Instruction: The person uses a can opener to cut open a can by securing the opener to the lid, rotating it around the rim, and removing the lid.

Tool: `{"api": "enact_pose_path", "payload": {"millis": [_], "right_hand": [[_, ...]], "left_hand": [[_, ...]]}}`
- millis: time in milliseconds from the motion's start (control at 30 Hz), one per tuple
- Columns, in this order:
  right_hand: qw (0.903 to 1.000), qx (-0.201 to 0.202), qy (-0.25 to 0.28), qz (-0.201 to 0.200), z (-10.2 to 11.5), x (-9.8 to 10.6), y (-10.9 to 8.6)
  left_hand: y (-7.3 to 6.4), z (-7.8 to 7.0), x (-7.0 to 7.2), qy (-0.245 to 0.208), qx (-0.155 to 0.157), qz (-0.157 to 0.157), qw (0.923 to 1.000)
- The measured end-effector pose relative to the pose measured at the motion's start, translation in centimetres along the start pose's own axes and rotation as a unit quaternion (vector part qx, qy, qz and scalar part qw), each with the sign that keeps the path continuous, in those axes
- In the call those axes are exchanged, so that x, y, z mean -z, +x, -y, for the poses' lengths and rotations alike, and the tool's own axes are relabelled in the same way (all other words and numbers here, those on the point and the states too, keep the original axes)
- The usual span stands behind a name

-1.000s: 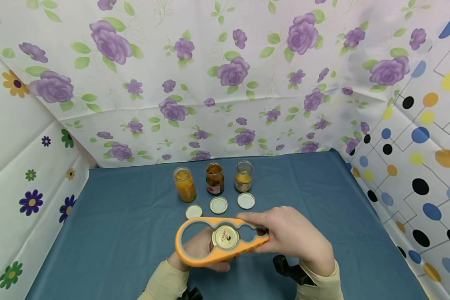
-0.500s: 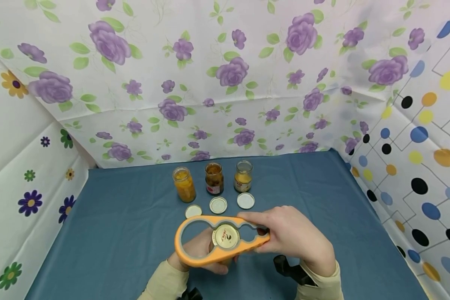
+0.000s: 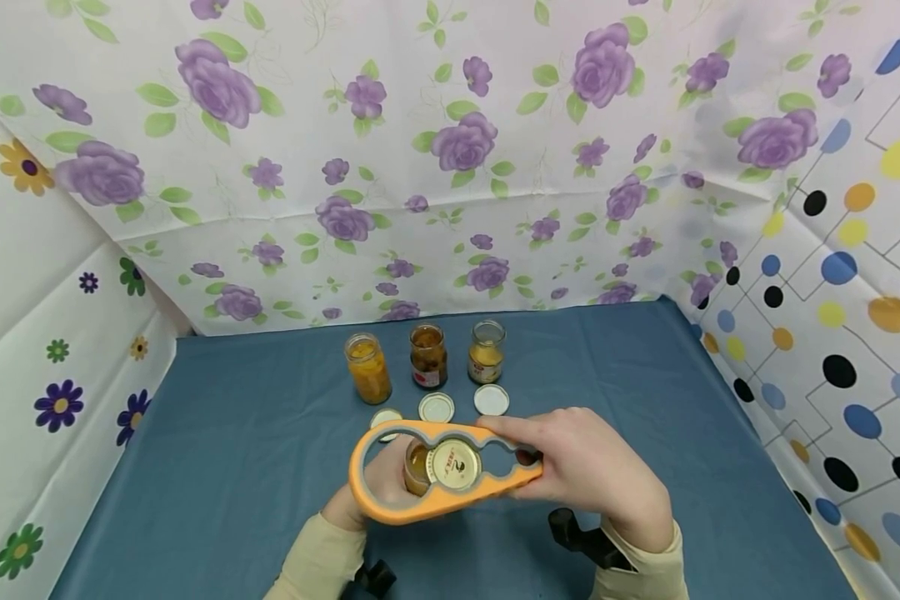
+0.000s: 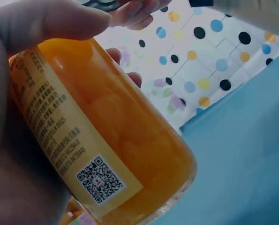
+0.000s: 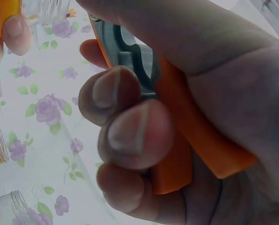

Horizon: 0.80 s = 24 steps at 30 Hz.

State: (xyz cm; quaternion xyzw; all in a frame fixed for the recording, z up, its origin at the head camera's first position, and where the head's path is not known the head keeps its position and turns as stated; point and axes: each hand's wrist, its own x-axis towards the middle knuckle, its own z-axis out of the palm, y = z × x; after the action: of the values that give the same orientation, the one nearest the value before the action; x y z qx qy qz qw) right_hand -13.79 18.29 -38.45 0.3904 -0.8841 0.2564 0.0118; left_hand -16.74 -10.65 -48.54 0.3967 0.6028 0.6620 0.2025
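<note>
My left hand (image 3: pixel 381 482) grips a glass jar (image 3: pixel 416 468) of orange fruit; its printed label with a square code faces the left wrist view, where the jar (image 4: pixel 125 126) is tilted. My right hand (image 3: pixel 588 467) holds the handles of an orange jar opener (image 3: pixel 412 510) with grey inner edges. A round gold lid (image 3: pixel 454 465) sits in the middle notch of the opener. The jar's mouth shows beside the lid, apart from it, through the opener's large loop. In the right wrist view, fingers curl round the opener's handles (image 5: pixel 205 133).
Behind the hands, three open jars stand in a row: one of yellow-orange fruit (image 3: pixel 369 371), a brown one (image 3: pixel 428 358) and a half-filled yellow one (image 3: pixel 487 354). Three lids lie before them, the left lid (image 3: pixel 385 419) partly covered by the opener. Patterned cloth walls surround the blue tablecloth (image 3: pixel 255 467).
The lid has come off the jar and stays in the opener. My left hand has shifted the jar left, baring its mouth; the opener has risen slightly in view.
</note>
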Motion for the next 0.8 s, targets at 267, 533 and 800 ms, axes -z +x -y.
{"api": "enact_pose_path", "payload": {"millis": [267,533,800], "right_hand": [[1.0,-0.001,-0.001,0.002,-0.1,0.0,0.1],[1.0,-0.005,0.004,0.005,-0.1,-0.2,0.2],[1.0,-0.003,-0.004,0.005,0.0,-0.3,0.3]], "left_hand": [[-0.8,0.0,2.9,0.051,-0.036,-0.045,0.997],[-2.5,-1.7,5.6,0.049,-0.104,-0.144,0.9829],[-3.4,-2.9,7.3,0.03,-0.16,-0.261,0.9514]]}}
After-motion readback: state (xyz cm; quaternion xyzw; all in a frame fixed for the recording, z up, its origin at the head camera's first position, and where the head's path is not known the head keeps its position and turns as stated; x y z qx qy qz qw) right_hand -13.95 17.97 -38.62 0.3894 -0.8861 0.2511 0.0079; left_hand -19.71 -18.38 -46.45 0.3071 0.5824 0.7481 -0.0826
